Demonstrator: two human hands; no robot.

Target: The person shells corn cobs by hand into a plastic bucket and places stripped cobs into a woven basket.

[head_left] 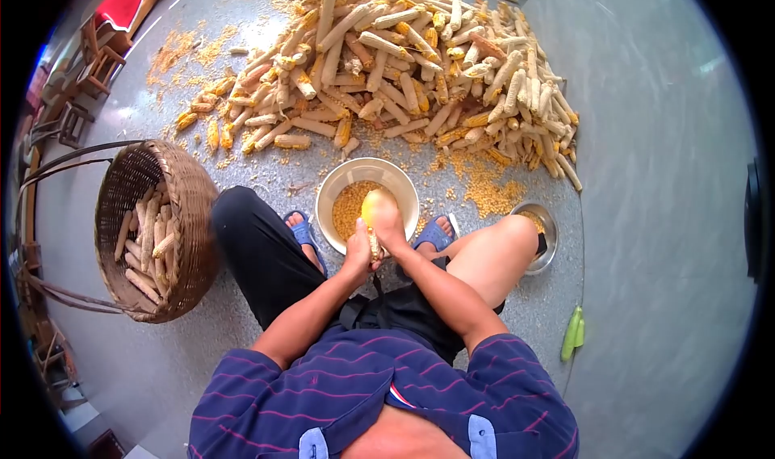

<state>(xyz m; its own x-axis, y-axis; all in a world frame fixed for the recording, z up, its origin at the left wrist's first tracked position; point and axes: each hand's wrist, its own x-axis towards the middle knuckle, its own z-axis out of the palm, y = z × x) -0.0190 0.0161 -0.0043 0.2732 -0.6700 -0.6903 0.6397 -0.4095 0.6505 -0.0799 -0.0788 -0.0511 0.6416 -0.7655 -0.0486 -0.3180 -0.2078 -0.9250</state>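
Note:
Over the basin, my left hand (358, 251) is closed around the lower part of a corn cob (374, 244), partly stripped of its kernels. My right hand (389, 223) is closed at the cob's upper end and touches my left. Along the right hand's fingers is a smooth yellow patch (371, 207); I cannot tell whether it is part of the cob or a separate thing. Below is a pale round basin (324, 194), holding loose yellow kernels (349, 209). My fingers hide part of the cob.
A large heap of corn cobs (395, 63) lies ahead, with scattered kernels (487, 186) in front. At left stands a wicker basket (194, 217) of bare cobs (149, 233). A metal bowl (550, 253) is beside my right knee; a green object (572, 334) lies further right.

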